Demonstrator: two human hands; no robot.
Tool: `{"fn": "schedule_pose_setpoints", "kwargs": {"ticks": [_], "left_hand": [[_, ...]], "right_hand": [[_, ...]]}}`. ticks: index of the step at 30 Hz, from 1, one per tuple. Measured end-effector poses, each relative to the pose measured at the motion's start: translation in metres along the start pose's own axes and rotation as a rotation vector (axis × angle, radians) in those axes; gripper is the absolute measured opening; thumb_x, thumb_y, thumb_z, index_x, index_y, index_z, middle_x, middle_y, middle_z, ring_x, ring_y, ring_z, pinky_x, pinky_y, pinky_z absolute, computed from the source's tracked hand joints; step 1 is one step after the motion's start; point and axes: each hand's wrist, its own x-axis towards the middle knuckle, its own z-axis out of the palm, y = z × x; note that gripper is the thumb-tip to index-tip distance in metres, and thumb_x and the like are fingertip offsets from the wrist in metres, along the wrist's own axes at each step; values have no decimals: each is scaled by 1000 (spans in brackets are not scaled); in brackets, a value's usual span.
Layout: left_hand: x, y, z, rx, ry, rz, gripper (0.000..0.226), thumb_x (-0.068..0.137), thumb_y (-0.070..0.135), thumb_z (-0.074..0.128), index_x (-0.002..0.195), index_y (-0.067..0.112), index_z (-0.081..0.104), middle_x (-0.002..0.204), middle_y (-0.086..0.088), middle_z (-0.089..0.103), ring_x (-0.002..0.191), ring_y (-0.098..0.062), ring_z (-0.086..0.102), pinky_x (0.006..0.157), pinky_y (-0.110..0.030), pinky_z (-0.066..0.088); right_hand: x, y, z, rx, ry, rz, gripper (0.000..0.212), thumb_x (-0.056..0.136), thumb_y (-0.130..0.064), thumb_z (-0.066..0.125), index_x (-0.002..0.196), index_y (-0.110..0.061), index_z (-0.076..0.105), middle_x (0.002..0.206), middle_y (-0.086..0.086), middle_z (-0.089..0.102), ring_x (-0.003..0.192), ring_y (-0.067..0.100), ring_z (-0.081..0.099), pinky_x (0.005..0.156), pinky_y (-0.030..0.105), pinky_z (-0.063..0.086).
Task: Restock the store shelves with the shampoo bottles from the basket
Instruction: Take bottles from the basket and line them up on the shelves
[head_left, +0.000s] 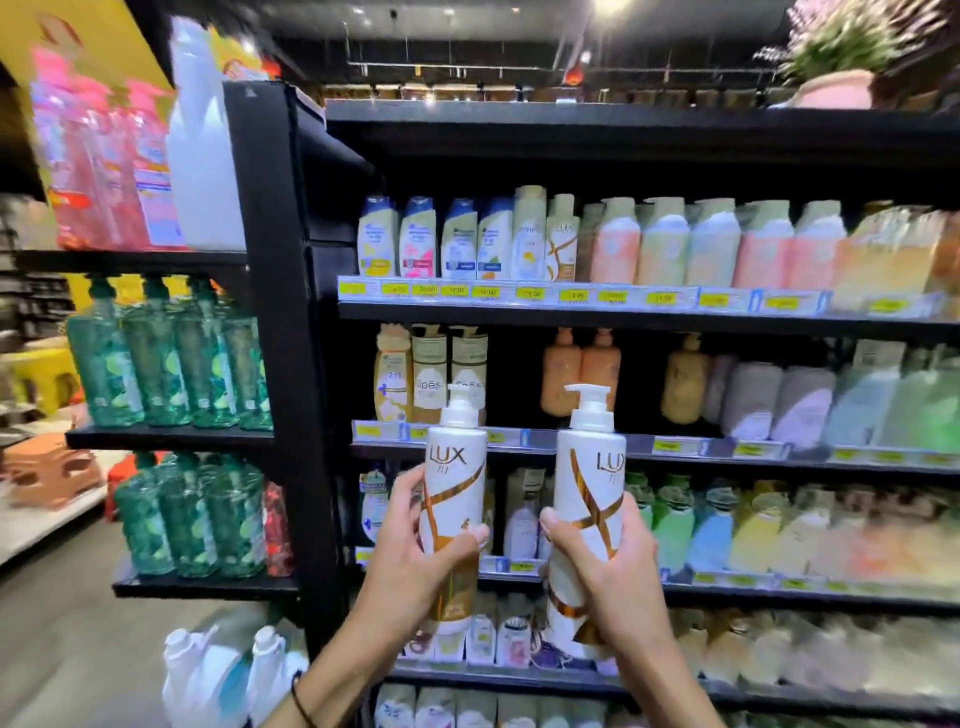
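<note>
White plastic with gold ribbons and the word LUX: two pump bottles are held upright in the air before the shelves, one in each of the hands. The left bottle (456, 467) sits in the left hand (415, 561), thumb across its front, fingers curled round its left side. The right bottle (589, 483) is gripped by the right hand (610, 561) in mirror fashion, thumb on the front, fingers wrapped round the right side. The bottles are just beside each other and apart, and their pump heads overlap the middle shelf (639, 449).

Behind the pumps that shelf has a dark gap (514, 379) between tan bottles (449, 371) to its left and two orange bottles (582, 371) to its right. The shelf above (623, 312) carries a tight row of bottles behind yellow price tags (530, 293); towards the right everything blurs into pastel shapes.

A black band (300, 696) circles the left wrist. On the end rack at left stand green bottles (166, 358) in two tiers, with pink packs (104, 166) and a white jug (202, 156) above them. A potted plant (841, 57) tops the shelving at far right.
</note>
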Motion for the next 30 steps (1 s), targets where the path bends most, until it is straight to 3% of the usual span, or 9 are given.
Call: {"fn": "schedule_pose_setpoints", "kwargs": {"ticks": [6,11,15,21,23,25,27,30], "left_hand": [[42,-12,24,34,-11,-11,68,72,38,88,126,48,48,119,11,71,109,-12,70,85,-21,57],[93,-38,37,37,-23,-39,72,72,37,84,133,36,46,125,3,69,110,-13,70,92,-39,59],[141,-50,42,25,-26,-76,67,73,37,83,130,34,48,120,3,71,104,-9,71,78,-23,58],[200,-66,52,101,-16,-130,49,84,25,82,124,29,55,114,5,72,98,-4,70,82,-21,57],[214,-68,57,131,-1,-183,48,82,28,83,120,29,53,115,1,70,99,-10,70,90,-33,58],[226,-66,64,170,19,-242,64,73,40,84,123,25,47,115,-1,67,103,-19,69,97,-45,55],[238,-64,71,229,53,-293,80,60,52,80,125,23,44,112,1,65,103,-22,67,98,-47,54],[257,-61,81,194,86,-343,77,58,49,81,120,17,49,108,-8,70,98,-27,70,94,-52,56]], "right_hand": [[43,27,-6,4,4,-11,40,67,-58,82,97,-40,63,92,-2,75,86,23,74,82,54,60],[85,52,-4,-50,17,-29,41,67,-62,81,94,-38,62,87,-1,73,81,22,72,77,53,60],[123,64,4,-88,16,-46,43,68,-65,79,100,-43,62,95,-10,75,84,10,72,74,36,57],[167,82,12,-108,7,-60,40,68,-65,77,97,-43,61,92,-11,74,81,7,71,70,28,54],[178,89,14,-101,13,-52,40,67,-63,77,95,-40,61,89,-9,74,80,10,71,70,31,55],[189,93,14,-74,12,-38,41,67,-63,77,97,-39,62,92,-8,74,83,12,72,74,37,56],[200,99,13,-52,2,-35,39,68,-62,78,97,-41,63,92,-8,74,84,12,72,74,38,56],[213,107,10,-34,-1,-21,41,68,-61,80,96,-37,63,90,-4,74,84,22,73,76,52,60]]}}
